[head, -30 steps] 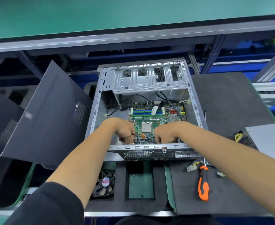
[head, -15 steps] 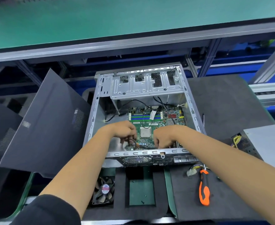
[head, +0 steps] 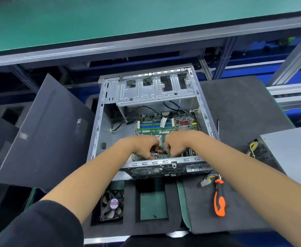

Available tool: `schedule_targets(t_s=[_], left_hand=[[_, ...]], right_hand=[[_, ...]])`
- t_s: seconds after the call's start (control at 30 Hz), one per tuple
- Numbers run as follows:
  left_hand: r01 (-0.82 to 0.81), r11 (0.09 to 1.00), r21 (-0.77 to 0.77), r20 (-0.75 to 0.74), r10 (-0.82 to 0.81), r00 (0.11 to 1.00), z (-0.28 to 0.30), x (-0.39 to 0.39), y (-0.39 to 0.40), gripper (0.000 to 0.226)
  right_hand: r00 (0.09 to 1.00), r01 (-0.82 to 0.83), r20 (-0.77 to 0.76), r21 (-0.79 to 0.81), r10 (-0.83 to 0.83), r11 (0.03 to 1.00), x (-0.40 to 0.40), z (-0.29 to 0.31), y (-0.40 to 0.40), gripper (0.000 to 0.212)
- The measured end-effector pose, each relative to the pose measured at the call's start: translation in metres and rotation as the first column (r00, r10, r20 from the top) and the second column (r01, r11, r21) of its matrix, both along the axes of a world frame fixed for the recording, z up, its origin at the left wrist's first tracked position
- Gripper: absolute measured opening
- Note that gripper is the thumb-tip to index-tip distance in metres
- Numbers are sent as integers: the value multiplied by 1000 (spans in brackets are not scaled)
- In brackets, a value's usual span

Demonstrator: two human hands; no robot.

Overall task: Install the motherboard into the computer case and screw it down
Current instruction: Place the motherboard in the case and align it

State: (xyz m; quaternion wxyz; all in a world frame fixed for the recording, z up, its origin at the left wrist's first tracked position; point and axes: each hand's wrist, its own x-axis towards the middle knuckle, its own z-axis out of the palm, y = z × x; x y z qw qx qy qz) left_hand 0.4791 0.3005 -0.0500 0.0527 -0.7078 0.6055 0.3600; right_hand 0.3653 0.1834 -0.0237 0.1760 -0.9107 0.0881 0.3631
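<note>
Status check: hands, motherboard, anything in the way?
Left hand and right hand curled on the motherboard near edge, inside the case. Screwdriver untouched on the mat. Black cables cross the board's far edge.

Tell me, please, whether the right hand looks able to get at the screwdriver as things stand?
Probably yes. The screwdriver lies in the open on the dark mat on the right, outside the case, with nothing on top of it. The right hand is now inside the case over the motherboard, so it must first draw back.

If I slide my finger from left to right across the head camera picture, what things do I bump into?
Dark side panel → little fan → open computer case with the motherboard inside → orange screwdriver → grey power supply box.
</note>
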Motion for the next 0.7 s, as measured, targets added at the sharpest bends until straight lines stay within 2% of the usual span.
schedule_targets(t_s=[0.07,0.17,0.33,0.47,0.6,0.7], left_hand=[[37,999,1,66,-37,997,1,-2,1,26],[44,998,37,121,-48,992,3,-5,2,19],[42,998,56,144,-49,988,4,-8,-1,18],[97,995,33,161,-101,982,5,-8,1,17],[168,986,16,236,-167,957,3,-12,1,4],[181,983,6,248,-177,952,1,-12,0,10]], right_hand=[[998,-44,-45,87,48,995,-1,2,4,21],[989,-110,-86,88,117,990,-3,2,6,6],[976,-185,-108,44,189,982,-2,-3,10,31],[974,-195,-106,39,199,980,-1,-4,10,36],[973,-211,-83,40,214,977,-1,-3,11,42],[973,-213,-75,52,217,976,-3,-4,11,40]])
